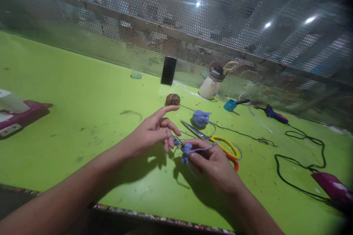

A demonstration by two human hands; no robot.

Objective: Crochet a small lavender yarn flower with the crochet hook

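My left hand is closed around a thin crochet hook, with the index finger stretched out above it and blue yarn by its fingertips. The hook's far end meets a small blue crocheted piece, pinched between the thumb and fingers of my right hand. A yarn strand runs from this piece across my right index finger. Just beyond my hands sits a ball of blue yarn. Scissors with yellow and orange handles lie right behind my right hand, their blades pointing away to the left.
A multicoloured yarn ball, a phone, a clear cup and a white bottle stand farther back. Rightward are a blue tape roll, a glue gun and black cable. A magenta power strip lies left.
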